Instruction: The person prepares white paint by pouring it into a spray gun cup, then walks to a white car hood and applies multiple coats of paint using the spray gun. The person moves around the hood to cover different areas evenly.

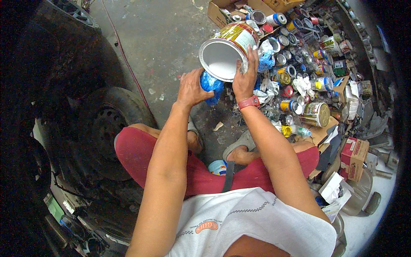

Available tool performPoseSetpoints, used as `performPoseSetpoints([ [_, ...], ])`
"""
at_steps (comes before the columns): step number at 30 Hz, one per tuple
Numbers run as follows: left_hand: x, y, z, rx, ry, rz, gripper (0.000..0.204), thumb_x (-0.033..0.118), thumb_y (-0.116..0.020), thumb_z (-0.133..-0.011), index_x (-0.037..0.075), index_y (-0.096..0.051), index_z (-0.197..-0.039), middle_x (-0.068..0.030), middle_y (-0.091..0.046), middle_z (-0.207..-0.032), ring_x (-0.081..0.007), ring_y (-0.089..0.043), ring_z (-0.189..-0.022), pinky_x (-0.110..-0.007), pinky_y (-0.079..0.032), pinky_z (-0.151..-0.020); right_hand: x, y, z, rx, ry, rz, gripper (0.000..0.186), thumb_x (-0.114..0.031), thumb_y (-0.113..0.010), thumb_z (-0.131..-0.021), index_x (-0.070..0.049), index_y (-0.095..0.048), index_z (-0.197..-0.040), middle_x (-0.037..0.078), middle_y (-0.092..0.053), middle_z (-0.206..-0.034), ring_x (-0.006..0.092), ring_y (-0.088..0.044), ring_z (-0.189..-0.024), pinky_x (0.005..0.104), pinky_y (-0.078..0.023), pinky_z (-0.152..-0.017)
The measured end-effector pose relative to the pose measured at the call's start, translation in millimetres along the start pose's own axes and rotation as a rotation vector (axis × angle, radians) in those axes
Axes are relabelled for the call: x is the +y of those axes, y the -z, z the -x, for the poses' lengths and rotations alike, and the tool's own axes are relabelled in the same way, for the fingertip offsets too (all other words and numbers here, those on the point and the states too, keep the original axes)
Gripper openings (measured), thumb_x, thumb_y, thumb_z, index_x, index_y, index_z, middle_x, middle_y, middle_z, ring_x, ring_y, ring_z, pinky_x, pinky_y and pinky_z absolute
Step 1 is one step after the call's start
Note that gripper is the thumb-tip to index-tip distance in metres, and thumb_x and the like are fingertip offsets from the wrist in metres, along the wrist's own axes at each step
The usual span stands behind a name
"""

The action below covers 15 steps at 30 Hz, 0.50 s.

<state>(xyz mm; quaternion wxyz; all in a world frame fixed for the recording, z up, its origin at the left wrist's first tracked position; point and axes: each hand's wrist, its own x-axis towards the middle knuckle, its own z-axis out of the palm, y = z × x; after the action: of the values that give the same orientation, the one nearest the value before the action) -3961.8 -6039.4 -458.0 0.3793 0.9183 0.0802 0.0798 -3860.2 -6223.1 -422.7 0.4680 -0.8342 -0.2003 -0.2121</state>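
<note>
A large paint can point(241, 34) is tipped toward me, its round mouth facing my body and white paint point(221, 63) pooled inside. My right hand point(246, 75), a red watch on its wrist, is wrapped round the can's right side near the rim. Just below the lip, my left hand point(191, 88) grips a crumpled blue plastic bag point(211, 88), thumb on the near side and fingers behind. Whether the bag touches the rim or has a container inside, I cannot tell.
Many small paint cans point(291, 70) crowd the floor at the right, among crumpled white paper point(304, 85). A cardboard box point(218, 16) stands at the far side. A dark tyre point(124, 111) lies left, beside a thin red hose point(124, 55). A blue-and-white tub point(217, 167) sits between my legs.
</note>
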Motion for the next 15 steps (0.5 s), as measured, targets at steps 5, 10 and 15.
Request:
performPoseSetpoints([
  [5,-0.8,-2.0,-0.3,0.007,-0.01,-0.006,0.094,0.035,-0.096,-0.059,0.005,-0.063,-0.142,-0.0167,-0.072,-0.13,-0.0374,-0.066,-0.127,-0.055,-0.042,-0.116,0.4,-0.4,3.4,0.014,0.033,0.01,0.055,-0.018,-0.06,-0.111,-0.01,-0.046,-0.163,0.022,-0.044,-0.167,0.0406,-0.037,-0.158,0.0516,-0.032,-0.129],
  [10,-2.3,-4.3,0.0,0.035,-0.03,-0.005,0.095,0.035,-0.096,-0.059,0.005,-0.063,-0.142,-0.017,-0.072,-0.13,-0.0375,-0.066,-0.127,-0.055,-0.043,-0.116,0.8,0.6,6.7,0.01,0.039,0.028,0.056,-0.017,-0.062,-0.11,-0.01,-0.046,-0.163,0.024,-0.042,-0.167,0.0427,-0.038,-0.157,0.0521,-0.033,-0.128],
  [15,-2.8,-4.6,0.0,0.021,-0.036,-0.047,0.096,0.035,-0.096,-0.061,0.001,-0.061,-0.143,-0.0207,-0.07,-0.131,-0.0412,-0.065,-0.124,-0.051,-0.048,-0.112,-0.1,0.7,7.8,0.012,0.059,0.03,0.058,-0.012,-0.064,-0.108,-0.01,-0.046,-0.163,0.026,-0.041,-0.167,0.0441,-0.039,-0.156,0.0521,-0.034,-0.127],
])
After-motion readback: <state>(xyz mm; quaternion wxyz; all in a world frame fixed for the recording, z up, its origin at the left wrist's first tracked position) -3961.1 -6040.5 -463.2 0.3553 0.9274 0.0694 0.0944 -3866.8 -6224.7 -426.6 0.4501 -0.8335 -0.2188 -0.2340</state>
